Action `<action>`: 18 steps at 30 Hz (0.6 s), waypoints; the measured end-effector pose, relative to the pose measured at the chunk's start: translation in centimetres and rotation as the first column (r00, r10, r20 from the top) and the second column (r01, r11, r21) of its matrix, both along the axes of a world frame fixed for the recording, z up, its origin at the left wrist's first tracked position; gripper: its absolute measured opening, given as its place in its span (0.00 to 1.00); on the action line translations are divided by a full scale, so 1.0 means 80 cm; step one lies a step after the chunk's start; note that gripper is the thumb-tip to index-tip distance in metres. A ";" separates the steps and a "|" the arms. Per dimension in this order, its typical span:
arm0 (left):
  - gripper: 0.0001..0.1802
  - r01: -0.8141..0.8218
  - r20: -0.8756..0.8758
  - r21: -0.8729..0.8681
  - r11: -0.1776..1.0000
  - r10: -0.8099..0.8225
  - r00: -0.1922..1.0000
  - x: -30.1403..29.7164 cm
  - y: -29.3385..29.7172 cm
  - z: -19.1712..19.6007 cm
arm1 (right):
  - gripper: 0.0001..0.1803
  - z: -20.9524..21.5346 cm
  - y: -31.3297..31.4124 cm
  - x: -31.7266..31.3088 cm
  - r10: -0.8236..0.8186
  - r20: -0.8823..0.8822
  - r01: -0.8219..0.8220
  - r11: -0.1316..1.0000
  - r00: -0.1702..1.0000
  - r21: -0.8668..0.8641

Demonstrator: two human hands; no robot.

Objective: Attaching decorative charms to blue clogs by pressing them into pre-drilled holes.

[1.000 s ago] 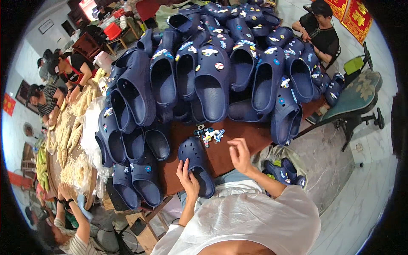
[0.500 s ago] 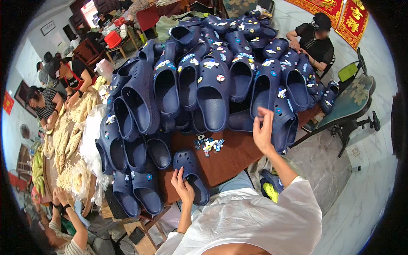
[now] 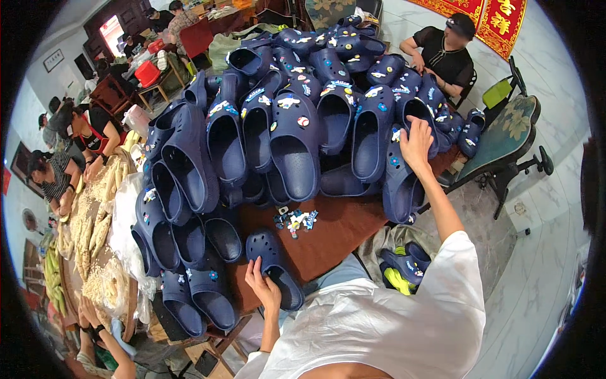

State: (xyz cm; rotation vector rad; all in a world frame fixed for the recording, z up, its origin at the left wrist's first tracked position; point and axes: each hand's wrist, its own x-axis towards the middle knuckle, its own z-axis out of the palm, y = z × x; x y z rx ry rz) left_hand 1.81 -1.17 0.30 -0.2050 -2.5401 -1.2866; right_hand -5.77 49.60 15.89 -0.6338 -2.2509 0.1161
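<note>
A plain navy clog (image 3: 263,247) lies near the table's front edge, its toe pointing away from me. My left hand (image 3: 265,285) grips its left side, fingers over the rim of the opening. My right hand (image 3: 416,146) is stretched out over the right end of the clog heap, fingers apart, with nothing visible in it. Its fingertips reach a navy clog (image 3: 414,108); whether they touch it I cannot tell. Just below that hand stands another clog (image 3: 401,196) with small charms. A little pile of loose shoe charms (image 3: 297,221) lies on the brown tabletop (image 3: 344,221).
A big heap of navy clogs (image 3: 295,148), many decorated, covers the table. At left, people sit by a round tray of corn (image 3: 95,221). Across the heap sits a person in black (image 3: 442,60). An office chair (image 3: 505,136) and clogs (image 3: 407,262) on the floor are at right.
My right hand has moved up and to the right, onto the clogs at the heap's right end. My left hand keeps its hold on the plain clog. The whole view has shifted slightly.
</note>
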 end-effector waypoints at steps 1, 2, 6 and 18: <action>0.32 -0.001 0.001 -0.001 1.000 0.001 1.000 -0.001 0.000 -0.001 | 0.25 0.001 -0.004 -0.005 0.007 -0.004 -0.007 1.000 1.000 -0.001; 0.32 -0.009 -0.002 -0.002 1.000 0.009 1.000 -0.003 0.000 -0.002 | 0.27 0.001 -0.010 -0.012 0.051 -0.015 -0.052 0.998 0.999 -0.047; 0.31 -0.009 0.000 -0.004 1.000 0.009 1.000 -0.001 0.000 0.000 | 0.43 0.008 -0.050 -0.033 0.096 0.085 -0.085 0.989 0.992 -0.124; 0.39 -0.037 0.052 0.033 0.999 0.035 0.998 0.005 -0.005 -0.004 | 0.32 -0.006 -0.067 -0.074 -0.008 0.185 0.015 0.999 0.983 -0.037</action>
